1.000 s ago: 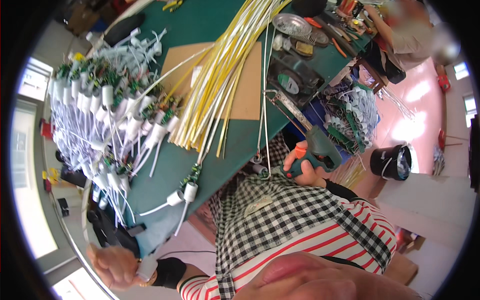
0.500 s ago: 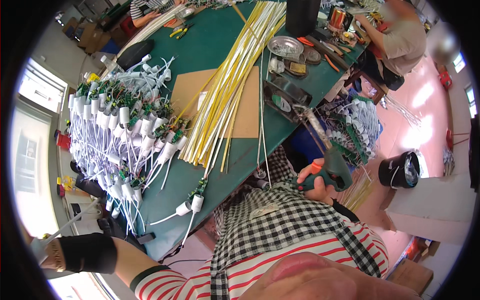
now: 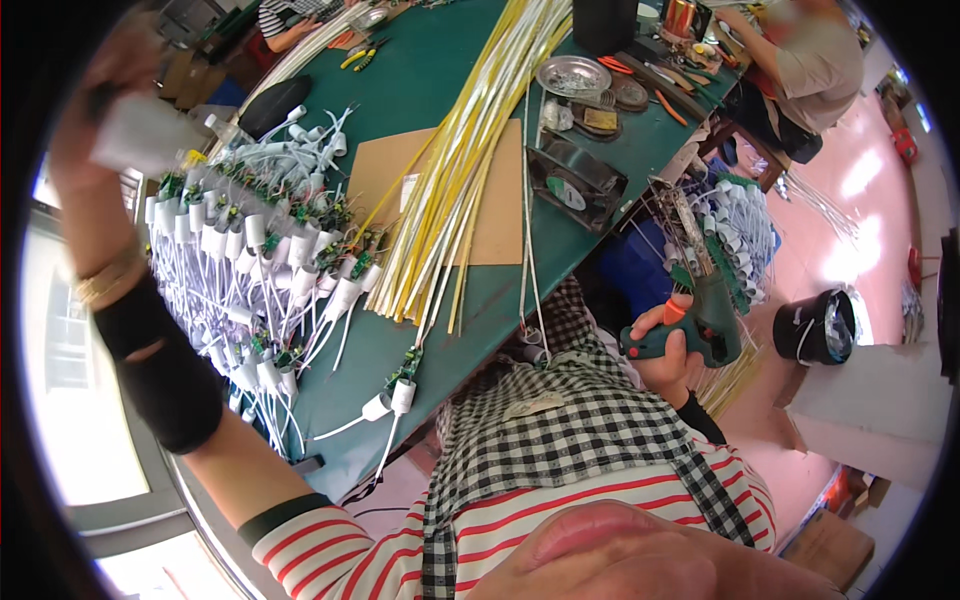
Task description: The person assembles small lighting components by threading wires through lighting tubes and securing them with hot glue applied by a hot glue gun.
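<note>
My left hand (image 3: 85,130) is raised at the upper left, smeared by motion. It is closed round a whitish translucent thing (image 3: 150,138), perhaps a bottle, too blurred to name surely. Beneath it lies a large bundle of white lamp-holder-like caps (image 3: 230,240) with green circuit boards and white wires. My right hand (image 3: 665,350) grips a green soldering gun (image 3: 715,310) with an orange trigger, beyond the table edge, its metal front pointing up and away. Two white caps (image 3: 402,396) on wires, with a small green board attached to a strip, hang over the table's near edge.
Long yellow and white strips (image 3: 450,180) lie across a cardboard sheet (image 3: 497,220) on the green table (image 3: 420,85). A black fan (image 3: 575,185), a metal dish (image 3: 572,77) and pliers (image 3: 365,56) sit further off. A black bucket (image 3: 800,330) stands at right. Other people work at the far side.
My left hand has swung from the lower left up above the bundle of caps with the whitish thing. My right hand has shifted right with the soldering gun, away from the fan.
</note>
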Tool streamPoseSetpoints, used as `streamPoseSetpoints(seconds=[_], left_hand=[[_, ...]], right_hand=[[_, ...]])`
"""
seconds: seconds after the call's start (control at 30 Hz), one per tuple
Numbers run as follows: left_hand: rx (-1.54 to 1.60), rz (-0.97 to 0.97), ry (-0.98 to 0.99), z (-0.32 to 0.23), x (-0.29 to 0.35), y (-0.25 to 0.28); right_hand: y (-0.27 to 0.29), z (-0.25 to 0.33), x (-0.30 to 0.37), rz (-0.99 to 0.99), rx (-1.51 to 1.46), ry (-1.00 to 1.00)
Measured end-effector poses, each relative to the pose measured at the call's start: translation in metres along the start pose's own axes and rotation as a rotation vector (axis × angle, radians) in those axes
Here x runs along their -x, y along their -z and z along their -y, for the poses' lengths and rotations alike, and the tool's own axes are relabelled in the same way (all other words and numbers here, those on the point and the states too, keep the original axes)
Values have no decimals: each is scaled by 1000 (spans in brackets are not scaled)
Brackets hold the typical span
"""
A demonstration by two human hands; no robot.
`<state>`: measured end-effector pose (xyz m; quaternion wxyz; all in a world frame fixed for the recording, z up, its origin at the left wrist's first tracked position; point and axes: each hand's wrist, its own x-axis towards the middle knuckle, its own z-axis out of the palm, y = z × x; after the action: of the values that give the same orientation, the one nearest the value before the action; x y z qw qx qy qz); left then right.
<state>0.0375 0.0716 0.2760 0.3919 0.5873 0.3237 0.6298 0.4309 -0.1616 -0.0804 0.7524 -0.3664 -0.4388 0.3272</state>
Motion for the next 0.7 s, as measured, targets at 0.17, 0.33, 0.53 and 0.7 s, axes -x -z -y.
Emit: streamPoseSetpoints(seconds=[0.17,0.33,0.53,0.7], left_hand=[[525,408,536,150,27,-63],[325,205,957,224,85,-72],[443,182,1124,223,131,-65],[288,262,1260,194,179,-78]], right_hand=[[10,-1,9,-45,127,-12],[2,-2,5,-64,87,-84],[2,-5,3,-32,76,-117],[5,-14,3,19,17,-109]])
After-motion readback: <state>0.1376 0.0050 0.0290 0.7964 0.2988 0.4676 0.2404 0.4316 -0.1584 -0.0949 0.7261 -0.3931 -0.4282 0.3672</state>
